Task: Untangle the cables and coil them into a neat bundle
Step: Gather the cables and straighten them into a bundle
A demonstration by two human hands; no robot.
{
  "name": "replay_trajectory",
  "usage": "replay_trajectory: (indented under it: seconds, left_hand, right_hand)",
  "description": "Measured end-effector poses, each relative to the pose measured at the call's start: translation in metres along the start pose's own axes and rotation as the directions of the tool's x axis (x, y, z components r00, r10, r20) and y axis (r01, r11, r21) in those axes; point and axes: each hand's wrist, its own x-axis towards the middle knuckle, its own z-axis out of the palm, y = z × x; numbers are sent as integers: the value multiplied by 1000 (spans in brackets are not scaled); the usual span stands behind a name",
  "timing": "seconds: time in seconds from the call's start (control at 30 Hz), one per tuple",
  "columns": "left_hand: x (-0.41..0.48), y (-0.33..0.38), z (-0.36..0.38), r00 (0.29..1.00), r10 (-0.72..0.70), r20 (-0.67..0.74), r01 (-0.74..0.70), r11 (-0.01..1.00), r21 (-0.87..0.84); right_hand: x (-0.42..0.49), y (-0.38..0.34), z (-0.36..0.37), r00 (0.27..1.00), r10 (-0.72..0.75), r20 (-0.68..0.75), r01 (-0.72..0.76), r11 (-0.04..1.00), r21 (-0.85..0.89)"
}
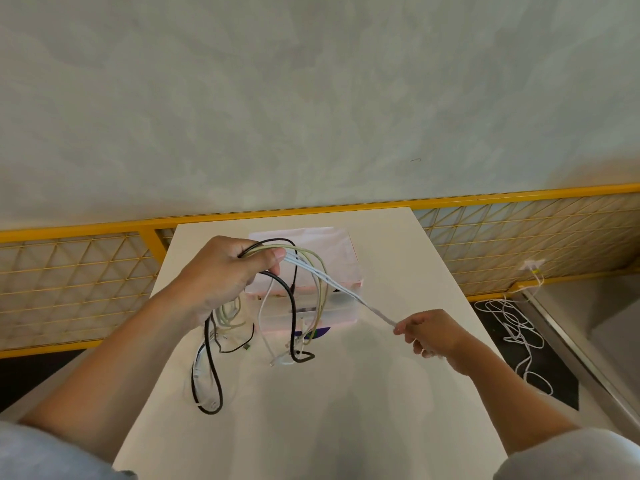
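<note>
While the white cable (346, 292) runs taut: it slants from the left hand (221, 271) down to the right hand (429, 332), long axis toward the right edge of the table (398, 258).
Left hand: raised over the left half, fingers curled round the gathered loops.
Right hand: lower, nearer the free run, pinching the white cable.
Tangle (292, 306): hangs from the left hand, ends trailing mid-table before the box (332, 247).
Count: two hands, one box, at least four cables; exact number unclear.
</note>
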Motion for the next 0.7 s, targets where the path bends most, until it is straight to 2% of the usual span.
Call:
replay_trajectory:
  seconds: [0.07,0.17,0.47,0.63,0.7]
  left_hand:
    - [0,-1,-2,1000,-2,-12,2,1000,-3]
    - [-1,-2,-2,1000,-10,-1,10,1000,6]
    - [-8,3,6,997,-14,71,8,997,77]
    - [-10,7,15,991,-8,136,-6,995,96]
    - [-10,6,16,989,-1,146,-14,995,101]
  right_hand:
    - [-3,6,-1,993,11,114,-17,998,55]
    - [-5,9,2,989,19,150,-22,1000,19]
    - [8,10,12,995,47,-83,-62,979,-192]
    - [16,7,21,968,27,-248,-130,903,-410]
    - [16,6,23,955,14,-295,-147,889,-434]
